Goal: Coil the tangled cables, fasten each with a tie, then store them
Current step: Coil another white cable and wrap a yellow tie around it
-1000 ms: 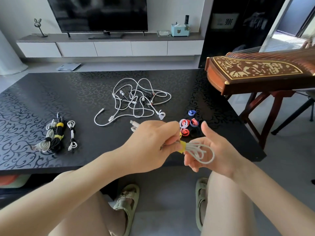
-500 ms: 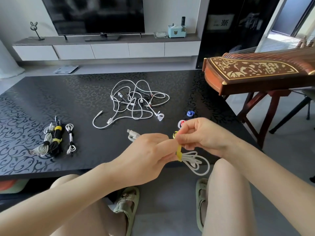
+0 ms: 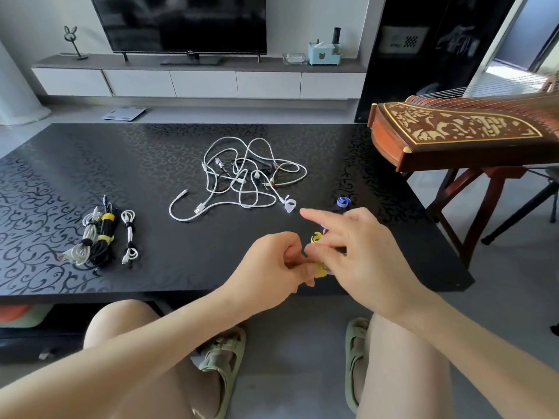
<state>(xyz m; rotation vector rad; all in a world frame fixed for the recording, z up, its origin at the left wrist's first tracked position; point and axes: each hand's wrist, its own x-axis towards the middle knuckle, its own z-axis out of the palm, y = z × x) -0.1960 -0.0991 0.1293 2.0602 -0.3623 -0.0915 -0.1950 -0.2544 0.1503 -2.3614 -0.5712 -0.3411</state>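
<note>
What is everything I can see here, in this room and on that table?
table: one, black patterned, centre.
tangled cables: one pile, white and black, table middle.
coiled cables: three bundles, white and black, table left.
yellow tie: one, yellow, between the hands.
blue tie: one, blue, table right.
television: one, black, back wall.
string instrument: one, brown, right.
tissue box: one, pale blue, shelf.
sandals: two, green, floor.
left hand: one, pinching the yellow tie.
right hand: one, pinching the yellow tie, forefinger out.
</note>
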